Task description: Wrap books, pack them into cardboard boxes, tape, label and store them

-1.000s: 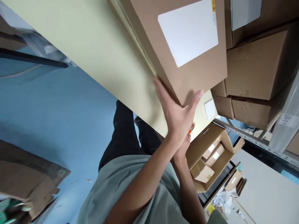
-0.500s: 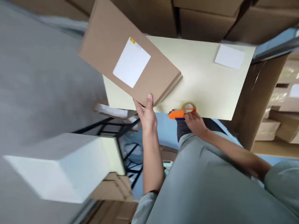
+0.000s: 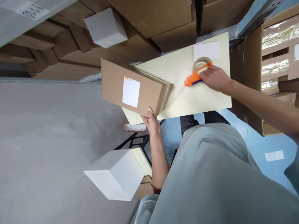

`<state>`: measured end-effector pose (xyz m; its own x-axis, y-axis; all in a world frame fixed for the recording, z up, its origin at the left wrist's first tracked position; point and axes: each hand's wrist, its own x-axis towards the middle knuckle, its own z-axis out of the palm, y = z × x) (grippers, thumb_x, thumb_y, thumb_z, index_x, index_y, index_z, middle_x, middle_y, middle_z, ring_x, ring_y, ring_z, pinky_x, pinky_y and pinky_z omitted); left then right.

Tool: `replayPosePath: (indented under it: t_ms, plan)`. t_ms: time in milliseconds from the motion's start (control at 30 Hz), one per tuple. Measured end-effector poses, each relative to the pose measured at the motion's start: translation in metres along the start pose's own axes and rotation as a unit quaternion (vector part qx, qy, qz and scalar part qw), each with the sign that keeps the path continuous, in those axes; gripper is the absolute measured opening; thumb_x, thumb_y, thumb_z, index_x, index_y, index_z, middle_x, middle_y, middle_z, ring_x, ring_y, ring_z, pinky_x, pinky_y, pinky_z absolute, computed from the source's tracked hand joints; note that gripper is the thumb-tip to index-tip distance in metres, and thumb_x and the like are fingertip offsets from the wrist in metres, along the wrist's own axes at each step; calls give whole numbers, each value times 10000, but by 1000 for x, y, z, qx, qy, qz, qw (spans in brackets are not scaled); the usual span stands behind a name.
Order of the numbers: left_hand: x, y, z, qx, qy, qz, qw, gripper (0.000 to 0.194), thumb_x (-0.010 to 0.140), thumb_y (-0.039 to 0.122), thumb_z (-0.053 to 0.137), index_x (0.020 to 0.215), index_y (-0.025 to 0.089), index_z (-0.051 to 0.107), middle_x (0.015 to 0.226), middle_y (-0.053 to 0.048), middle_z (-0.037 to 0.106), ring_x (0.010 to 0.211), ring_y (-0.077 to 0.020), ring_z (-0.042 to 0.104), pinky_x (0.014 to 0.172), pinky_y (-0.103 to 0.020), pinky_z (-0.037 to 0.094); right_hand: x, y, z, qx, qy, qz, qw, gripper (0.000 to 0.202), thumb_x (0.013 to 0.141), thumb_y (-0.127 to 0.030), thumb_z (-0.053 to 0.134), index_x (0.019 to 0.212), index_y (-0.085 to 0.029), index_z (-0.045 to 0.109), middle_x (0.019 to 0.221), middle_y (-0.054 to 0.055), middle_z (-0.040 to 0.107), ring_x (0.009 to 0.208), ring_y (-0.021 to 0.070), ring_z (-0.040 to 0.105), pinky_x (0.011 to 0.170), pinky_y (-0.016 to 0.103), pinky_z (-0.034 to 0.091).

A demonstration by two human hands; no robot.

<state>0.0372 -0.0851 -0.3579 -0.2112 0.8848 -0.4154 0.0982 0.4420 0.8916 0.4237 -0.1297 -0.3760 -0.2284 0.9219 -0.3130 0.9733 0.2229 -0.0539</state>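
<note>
My left hand [image 3: 152, 123] grips the near edge of a brown cardboard box [image 3: 149, 96], thumb on top and fingers underneath. A white label [image 3: 131, 91] with a small yellow mark is on the box's upper face. The box is tilted over the left part of a pale cream tabletop [image 3: 198, 99]. To the right, my right hand [image 3: 215, 78] is closed around an orange tape dispenser [image 3: 195, 77], which carries a tape roll [image 3: 202, 63]. The dispenser is apart from the box, above the tabletop near a sheet of white paper [image 3: 210, 49].
Stacked cardboard boxes [image 3: 163, 21] line the far side of the table, with a white box [image 3: 106, 28] among them. At right stands a large open carton [image 3: 249, 81] with taped boxes inside. A white box-shaped object [image 3: 116, 174] is at lower left.
My right hand has moved the tape dispenser up and away from the table's near edge. The left hand has turned and lowered the box. The whole view has shifted.
</note>
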Motion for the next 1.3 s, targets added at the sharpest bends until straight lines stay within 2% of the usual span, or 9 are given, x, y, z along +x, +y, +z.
replayPosePath:
  t_ms: [167,300,400,567,700,800,900,1133,1300]
  plan:
    - [0,-2,0,17,-15,21,1000,1018,855,762,823,1690,345,416,1774,-130,475,1595,-292,543,1274,-459,527,112,5,-26,-58,14,-58,997,183,1002,-73,486,1033,-140,653,977,129,831,909,224,780,940,360,579]
    - [4,-8,-3,72,-39,34,996,1137,859,894,695,1747,303,300,1809,-184,401,1610,-288,526,1256,-445,537,142,-5,-34,-98,54,-120,986,390,1017,-76,197,694,-288,248,796,43,719,872,97,738,901,290,516]
    - [7,-7,-11,113,-59,44,991,1138,882,936,600,1760,288,276,1808,-199,398,1612,-274,525,1263,-433,524,139,-12,-34,-64,58,-136,987,388,985,-61,159,679,-298,173,813,57,709,902,98,732,934,336,503]
    - [24,22,-57,149,-158,35,975,1239,764,836,806,1764,317,293,1742,-184,507,1574,-278,569,1292,-447,478,105,-46,-25,75,40,-141,986,367,1023,1,323,840,-111,620,921,100,780,996,182,760,1063,455,508]
    - [50,58,-108,228,-209,20,951,1185,716,614,908,1736,307,389,1706,-161,561,1610,-345,521,1317,-542,440,65,-113,-19,90,-22,-180,979,396,1002,23,393,1234,-44,706,1062,153,802,1019,258,763,1106,503,476]
    - [67,78,-121,327,-183,59,925,1037,756,520,878,1682,270,486,1749,-120,518,1703,-390,354,1400,-620,250,45,-174,-20,111,-54,-190,974,474,1018,19,357,1349,-11,695,1135,199,804,1041,284,762,1083,478,475]
    - [78,82,-86,387,-137,132,902,994,810,527,862,1675,206,494,1826,-143,387,1765,-405,116,1438,-624,31,40,-223,-23,141,-69,-181,971,487,1033,14,328,1310,-6,728,1172,218,800,1062,292,754,1072,466,483]
    - [96,45,95,327,-78,250,908,882,1123,586,580,1762,82,239,1906,-111,-131,1579,-294,-507,1342,-634,-209,47,-268,-16,185,-66,-153,968,508,990,69,344,1266,-71,747,1172,160,803,1110,281,738,1108,481,516]
    - [100,35,114,384,-38,222,895,895,1067,355,591,1805,88,160,1909,-68,-53,1674,-280,-351,1411,-530,-225,44,-264,-13,199,-65,-131,969,495,974,85,363,1252,-83,737,1139,147,813,1081,267,752,1096,450,533]
